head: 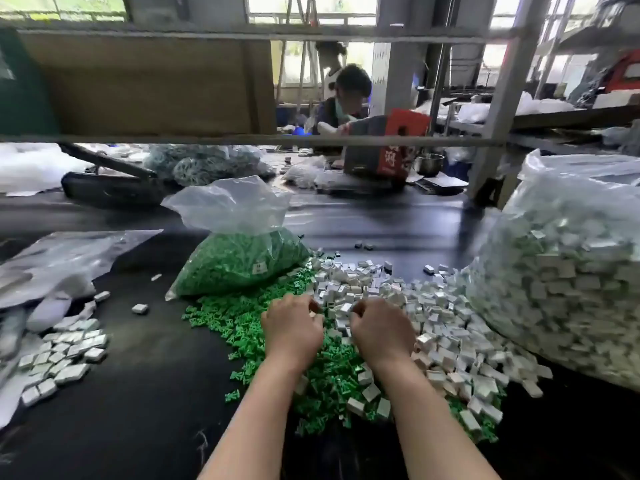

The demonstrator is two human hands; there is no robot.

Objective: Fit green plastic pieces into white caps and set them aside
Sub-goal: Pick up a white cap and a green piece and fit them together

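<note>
Over the caps (408, 306), both hands curled.

Head-worn view, looking forward and down, close over the table (145, 375)

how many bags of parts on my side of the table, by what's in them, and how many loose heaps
Bag of green pieces: 1
Bag of white caps: 1
Loose heap of green pieces: 1
Loose heap of white caps: 1
Set-aside cluster of caps: 1
Total: 5
Single pieces are too many to count.
</note>
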